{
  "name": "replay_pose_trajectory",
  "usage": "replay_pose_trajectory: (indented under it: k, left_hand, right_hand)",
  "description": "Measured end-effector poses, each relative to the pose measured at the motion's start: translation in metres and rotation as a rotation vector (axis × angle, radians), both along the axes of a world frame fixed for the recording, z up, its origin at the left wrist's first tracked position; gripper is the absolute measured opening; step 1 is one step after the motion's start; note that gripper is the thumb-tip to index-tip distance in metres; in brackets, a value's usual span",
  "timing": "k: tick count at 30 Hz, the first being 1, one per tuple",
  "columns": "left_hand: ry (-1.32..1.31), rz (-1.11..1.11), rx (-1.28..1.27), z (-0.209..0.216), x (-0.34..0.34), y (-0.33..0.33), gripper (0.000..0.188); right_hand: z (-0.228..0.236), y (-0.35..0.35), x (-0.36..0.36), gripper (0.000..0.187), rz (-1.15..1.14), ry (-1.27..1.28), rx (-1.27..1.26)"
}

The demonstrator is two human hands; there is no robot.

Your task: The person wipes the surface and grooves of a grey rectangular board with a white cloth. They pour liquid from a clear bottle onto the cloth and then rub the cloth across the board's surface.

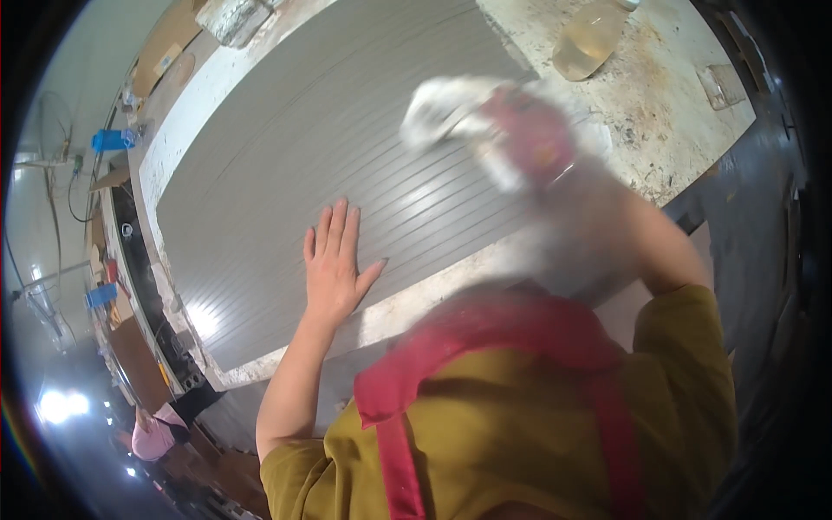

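Observation:
A large grey panel (pixel 260 173) with fine parallel grooves lies on a white-topped table. My left hand (pixel 331 260) rests flat near its front edge, palm down, fingers stretched out, holding nothing. Above the panel's right part is my right hand (pixel 536 139), smeared by motion and covered in something red, perhaps a glove. A white cloth (pixel 442 104) is bunched in and around it, its loose end reaching left over the grooves. The blur hides the single fingers and part of the forearm.
On the stained white tabletop (pixel 659 121) at the right lie a clear bottle (pixel 589 39) of yellowish liquid and a small transparent block (pixel 721 87). A wrapped whitish bundle (pixel 232 19) sits at the far left edge. Another person in pink (pixel 154 436) is at the lower left.

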State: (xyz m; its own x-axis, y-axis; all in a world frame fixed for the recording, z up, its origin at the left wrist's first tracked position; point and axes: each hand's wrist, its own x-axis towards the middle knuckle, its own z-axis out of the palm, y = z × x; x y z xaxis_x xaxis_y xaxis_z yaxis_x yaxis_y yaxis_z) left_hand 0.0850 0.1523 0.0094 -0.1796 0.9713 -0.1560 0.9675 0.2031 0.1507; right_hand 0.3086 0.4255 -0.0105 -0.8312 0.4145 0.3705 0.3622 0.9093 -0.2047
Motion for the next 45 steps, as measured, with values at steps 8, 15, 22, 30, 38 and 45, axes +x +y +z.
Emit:
replay_pose_trajectory:
  k: [8,15,22,30,38,45]
  left_hand:
    - [-0.003,-0.006,0.028,-0.001,0.002,-0.001,0.082]
    - [0.015,-0.007,0.059,0.000,0.003,0.006,0.080]
    - [-0.072,-0.013,0.158,0.002,-0.005,0.007,0.073]
    - [-0.142,0.141,0.321,-0.009,-0.008,-0.038,0.064]
    - [0.198,0.888,0.177,-0.031,-0.145,-0.244,0.060]
    - [0.070,1.125,0.429,-0.041,-0.238,-0.350,0.058]
  right_hand:
    - [0.029,-0.033,-0.035,0.038,0.063,-0.271,-0.004]
    - [-0.014,0.083,0.098,0.030,-0.429,-0.262,0.013]
    - [-0.046,0.157,0.211,0.065,-0.620,0.071,-0.389]
    - [0.005,0.026,0.096,0.052,-0.227,0.125,-0.284]
    - [-0.082,0.017,0.122,0.055,-0.163,0.283,-0.579]
    - [-0.077,0.008,0.113,0.050,-0.338,0.284,-0.547]
